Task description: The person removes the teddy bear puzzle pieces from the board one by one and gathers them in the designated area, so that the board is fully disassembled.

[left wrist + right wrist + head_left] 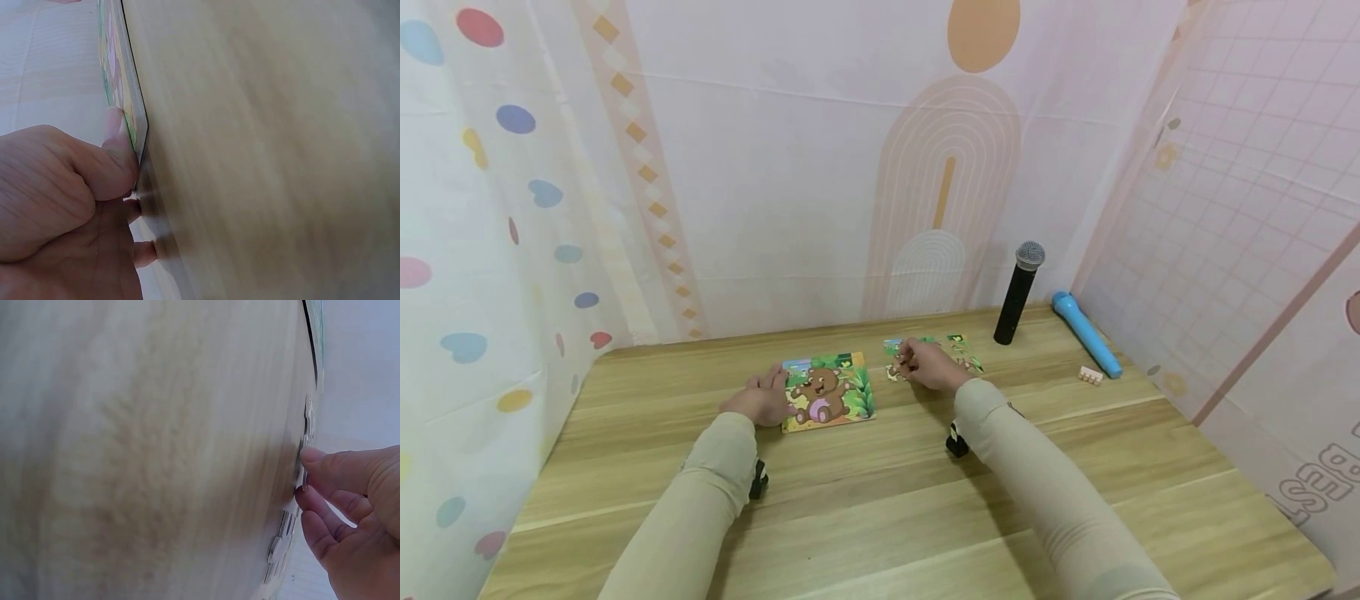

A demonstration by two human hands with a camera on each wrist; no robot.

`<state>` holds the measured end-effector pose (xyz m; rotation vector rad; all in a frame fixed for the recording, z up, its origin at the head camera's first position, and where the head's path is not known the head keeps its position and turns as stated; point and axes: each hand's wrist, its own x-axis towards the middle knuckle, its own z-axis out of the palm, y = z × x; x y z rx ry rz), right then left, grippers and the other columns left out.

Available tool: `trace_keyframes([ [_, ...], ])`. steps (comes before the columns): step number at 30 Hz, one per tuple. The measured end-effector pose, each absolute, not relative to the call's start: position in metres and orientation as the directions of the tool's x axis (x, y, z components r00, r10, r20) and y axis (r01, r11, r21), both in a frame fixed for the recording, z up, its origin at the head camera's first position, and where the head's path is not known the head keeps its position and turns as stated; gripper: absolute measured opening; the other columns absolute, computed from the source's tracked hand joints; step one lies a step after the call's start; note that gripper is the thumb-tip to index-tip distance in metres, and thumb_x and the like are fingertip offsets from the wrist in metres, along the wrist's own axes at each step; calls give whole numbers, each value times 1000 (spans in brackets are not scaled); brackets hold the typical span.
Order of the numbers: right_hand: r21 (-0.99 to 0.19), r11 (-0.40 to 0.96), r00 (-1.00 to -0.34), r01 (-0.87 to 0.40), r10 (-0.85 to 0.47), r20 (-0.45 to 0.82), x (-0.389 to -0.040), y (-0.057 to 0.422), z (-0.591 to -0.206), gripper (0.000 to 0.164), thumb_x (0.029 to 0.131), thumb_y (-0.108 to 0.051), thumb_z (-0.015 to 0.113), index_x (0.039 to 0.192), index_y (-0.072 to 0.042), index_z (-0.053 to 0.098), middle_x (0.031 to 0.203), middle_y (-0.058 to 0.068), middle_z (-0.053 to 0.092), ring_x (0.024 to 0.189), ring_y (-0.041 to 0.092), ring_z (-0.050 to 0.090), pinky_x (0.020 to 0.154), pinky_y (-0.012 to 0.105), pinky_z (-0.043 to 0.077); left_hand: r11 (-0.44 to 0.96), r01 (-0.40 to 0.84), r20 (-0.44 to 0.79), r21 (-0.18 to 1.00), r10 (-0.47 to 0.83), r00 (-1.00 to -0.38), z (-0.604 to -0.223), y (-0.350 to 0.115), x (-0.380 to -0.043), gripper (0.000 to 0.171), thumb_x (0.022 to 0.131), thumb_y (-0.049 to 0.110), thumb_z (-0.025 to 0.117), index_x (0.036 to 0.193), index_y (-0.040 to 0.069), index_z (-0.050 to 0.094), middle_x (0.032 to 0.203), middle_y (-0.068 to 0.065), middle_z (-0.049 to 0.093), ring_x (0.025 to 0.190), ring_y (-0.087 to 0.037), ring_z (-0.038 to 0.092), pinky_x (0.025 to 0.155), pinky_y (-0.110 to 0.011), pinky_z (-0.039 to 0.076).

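left hand lay pretty relaxed, its thumb pressed onto a bear puzzle board just below mid-frame, right hand had a small jigsaw piece pinched a bit right of centre, loose pieces sat around it, black mic stood further right

On the right of my wood-grain tabletop, a black handheld microphone with a silver mesh head stands upright; to its right, a blue microphone lies with its handle end toward me, a pale pink studded toy brick just beside it. Before me hangs a white curtain printed with arches and orange diamonds; to my left, spotted fabric; to my right, pink-gridded fabric.
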<state>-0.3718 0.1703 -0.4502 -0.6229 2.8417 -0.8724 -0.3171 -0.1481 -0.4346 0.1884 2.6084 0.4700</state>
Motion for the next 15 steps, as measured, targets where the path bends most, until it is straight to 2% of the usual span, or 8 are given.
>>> trace_keyframes([
  [11, -546, 760, -905, -353, -425, -6, -369, 172, -447, 34, 94, 13, 61, 126, 2, 56, 119, 16, 65, 103, 23, 63, 79, 28, 52, 934, 41, -449, 356, 210, -868, -436, -148, -320, 72, 107, 25, 48, 161, -2, 8, 168, -20, -7, 151, -51, -6, 110, -80, 2],
  [15, -534, 767, -904, -355, -428, -13, -370, 171, -447, 30, 94, 13, 62, 121, 1, 58, 116, 14, 66, 101, 22, 62, 78, 28, 51, 936, 41, -446, 349, 204, -872, -436, -148, -320, 72, 107, 26, 47, 162, 0, 9, 169, -18, -6, 151, -50, -6, 109, -81, 1],
])
